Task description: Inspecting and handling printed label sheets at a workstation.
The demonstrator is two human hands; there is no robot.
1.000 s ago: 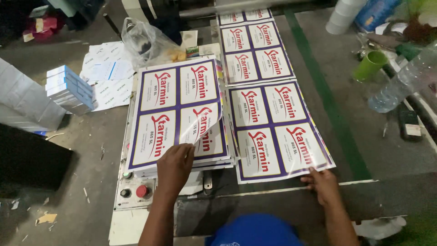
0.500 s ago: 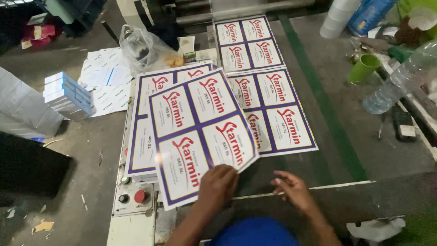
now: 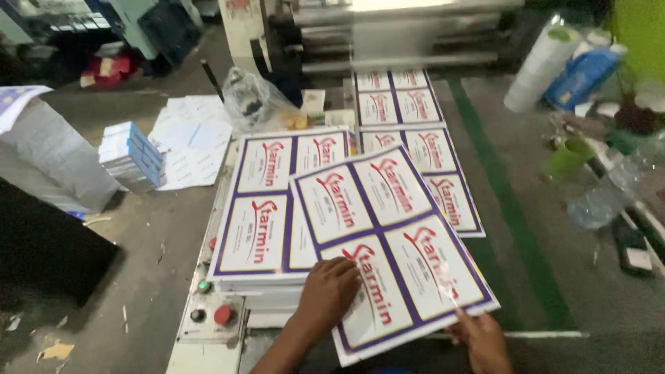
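Observation:
A glossy printed sheet [image 3: 395,235] with four white panels, red lettering and purple borders lies tilted over the machine bed. My left hand [image 3: 329,291] presses flat on its near left panel. At its near right edge my right hand [image 3: 481,339] pinches it. Under it to the left rests a stack of the same sheets [image 3: 267,208]. Behind it, more printed sheets [image 3: 409,118] trail out of the roller machine [image 3: 388,34].
Red and green buttons [image 3: 215,305] sit on the machine's front left panel. A clear plastic bag [image 3: 253,100], loose papers [image 3: 190,138] and a small blue-white stack [image 3: 131,156] lie on the left. Green cup [image 3: 568,158], plastic bottle [image 3: 599,197] and white roll [image 3: 537,69] stand right.
The top sheet has swung from over the left stack toward the right and come down flatter. Both my hands moved right with it, the right one now at its near edge.

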